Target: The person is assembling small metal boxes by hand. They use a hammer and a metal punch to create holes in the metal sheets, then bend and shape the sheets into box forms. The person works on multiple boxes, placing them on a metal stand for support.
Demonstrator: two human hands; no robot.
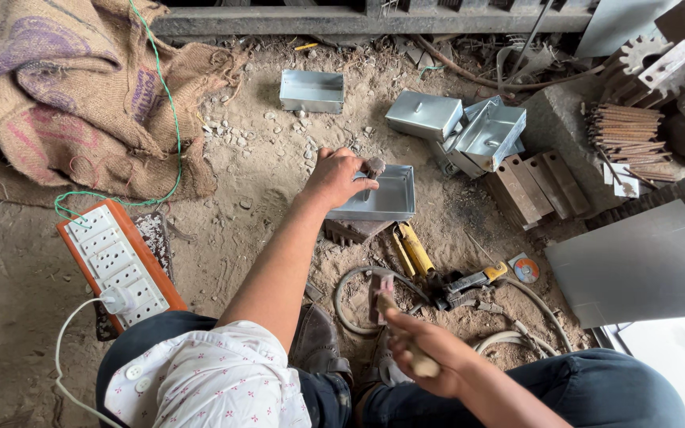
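Left hand (pixel 334 176) gripping metal tray (pixel 382 200) rim on dirt floor (pixel 263 174), right hand (pixel 430 361) holding wooden-handled hammer (pixel 398 321)

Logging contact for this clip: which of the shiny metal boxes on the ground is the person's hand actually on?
The open tray in the middle, under the left hand. The box further up and the pile of boxes on the right lie untouched.

Tray (pixel 382 198) near wall hidden behind left hand (pixel 334 178) | tool in right hand (pixel 430 357): head blurred, handle end covered by fingers | grey sheet (pixel 644 265) cut off at right edge
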